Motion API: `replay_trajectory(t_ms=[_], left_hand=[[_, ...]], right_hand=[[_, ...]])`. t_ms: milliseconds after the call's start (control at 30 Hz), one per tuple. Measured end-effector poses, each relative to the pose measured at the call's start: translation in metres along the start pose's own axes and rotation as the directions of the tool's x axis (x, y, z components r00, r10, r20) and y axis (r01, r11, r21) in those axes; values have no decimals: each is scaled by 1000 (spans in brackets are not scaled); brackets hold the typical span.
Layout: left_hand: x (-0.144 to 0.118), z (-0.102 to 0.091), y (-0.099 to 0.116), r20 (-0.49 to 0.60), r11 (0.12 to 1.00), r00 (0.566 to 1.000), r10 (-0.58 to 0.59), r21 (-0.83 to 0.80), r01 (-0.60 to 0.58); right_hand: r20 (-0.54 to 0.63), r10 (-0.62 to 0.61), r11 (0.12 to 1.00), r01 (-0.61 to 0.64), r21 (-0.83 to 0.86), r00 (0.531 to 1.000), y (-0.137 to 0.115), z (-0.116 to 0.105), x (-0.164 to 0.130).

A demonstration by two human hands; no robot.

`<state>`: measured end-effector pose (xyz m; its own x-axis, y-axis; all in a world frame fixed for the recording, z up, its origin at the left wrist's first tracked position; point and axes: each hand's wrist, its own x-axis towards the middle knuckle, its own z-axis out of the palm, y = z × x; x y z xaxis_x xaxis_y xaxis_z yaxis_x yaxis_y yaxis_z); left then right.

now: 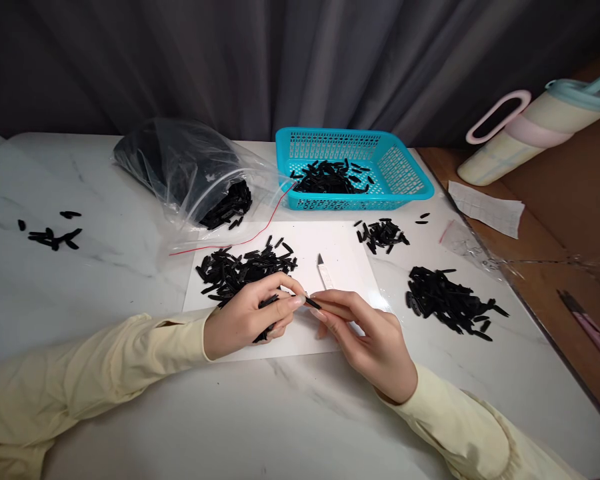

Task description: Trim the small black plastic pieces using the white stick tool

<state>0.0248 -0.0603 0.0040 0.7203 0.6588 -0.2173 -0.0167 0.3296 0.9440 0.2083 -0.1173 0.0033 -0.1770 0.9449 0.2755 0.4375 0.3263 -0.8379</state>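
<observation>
**Here, two hands on one black strip**

Both hands meet over the white sheet [330,250]. The left hand [245,320] pinches a black strip [311,303] at its fingertips, with more strips curled in its palm. The right hand [370,340] pinches the strip's other end. A pile [240,267] lies just beyond the left hand, a knife [324,272] beyond the right.
</observation>
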Motion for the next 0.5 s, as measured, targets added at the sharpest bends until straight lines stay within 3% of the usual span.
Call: replay_trajectory(t_ms=[500], left_hand=[[0, 0, 3, 4, 1000, 1000, -18, 17, 18]], right_hand=[[2, -24, 999, 24, 38, 1000, -1, 1, 0]])
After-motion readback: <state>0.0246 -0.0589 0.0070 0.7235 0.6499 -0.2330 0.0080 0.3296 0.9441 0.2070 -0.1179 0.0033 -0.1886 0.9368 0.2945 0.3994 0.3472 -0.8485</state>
